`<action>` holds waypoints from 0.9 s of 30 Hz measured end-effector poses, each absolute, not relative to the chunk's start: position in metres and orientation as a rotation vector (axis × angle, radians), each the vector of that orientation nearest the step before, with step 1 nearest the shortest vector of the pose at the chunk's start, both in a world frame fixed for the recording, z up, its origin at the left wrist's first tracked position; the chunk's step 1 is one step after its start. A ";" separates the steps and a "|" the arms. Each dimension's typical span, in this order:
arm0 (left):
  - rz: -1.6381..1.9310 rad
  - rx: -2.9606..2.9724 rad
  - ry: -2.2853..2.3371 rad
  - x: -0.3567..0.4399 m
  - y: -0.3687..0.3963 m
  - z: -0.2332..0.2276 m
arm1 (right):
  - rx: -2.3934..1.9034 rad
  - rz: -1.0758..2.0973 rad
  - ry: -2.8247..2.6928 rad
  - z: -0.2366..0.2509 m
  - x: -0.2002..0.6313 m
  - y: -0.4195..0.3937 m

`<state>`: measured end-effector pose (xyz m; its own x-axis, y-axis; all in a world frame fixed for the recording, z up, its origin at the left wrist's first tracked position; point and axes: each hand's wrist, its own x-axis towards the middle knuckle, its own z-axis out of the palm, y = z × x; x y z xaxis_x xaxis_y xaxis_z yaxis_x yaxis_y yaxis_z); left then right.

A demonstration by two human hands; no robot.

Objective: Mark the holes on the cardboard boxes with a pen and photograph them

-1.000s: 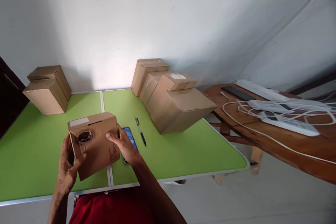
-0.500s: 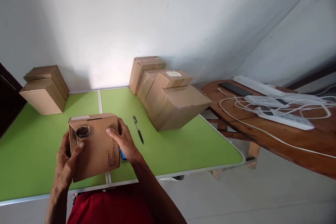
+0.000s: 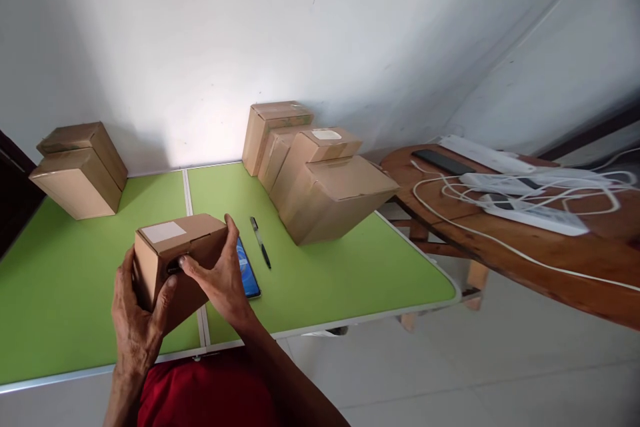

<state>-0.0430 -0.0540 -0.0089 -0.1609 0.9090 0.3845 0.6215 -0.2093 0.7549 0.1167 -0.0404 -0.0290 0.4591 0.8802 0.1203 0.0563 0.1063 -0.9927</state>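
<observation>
A small brown cardboard box (image 3: pixel 197 227) with a white label on its top is held tilted over the green table (image 3: pixel 350 287). My left hand (image 3: pixel 140 313) grips its left end, thumb on the front face. My right hand (image 3: pixel 220 273) holds its right side, with the thumb at the dark round hole in the front. Behind my right hand lies a phone (image 3: pixel 249 270) with a lit blue screen, partly hidden. A black pen (image 3: pixel 261 243) rests on the table to the right of the phone.
Several cardboard boxes (image 3: pixel 340 200) stand together at the back, near the wall. Two more boxes (image 3: pixel 80 173) are at the far left. On the right, a round wooden table (image 3: pixel 450 233) bears white power strips (image 3: pixel 535 213), tangled cables and a dark phone (image 3: pixel 443 161).
The box has been tipped so its labelled top shows more and its front is foreshortened. My right thumb has moved left to the hole. More of the phone is visible.
</observation>
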 end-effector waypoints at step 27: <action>1.305 1.913 1.855 -0.045 -0.036 -0.004 | -1.438 0.435 -1.235 -0.029 0.106 -0.028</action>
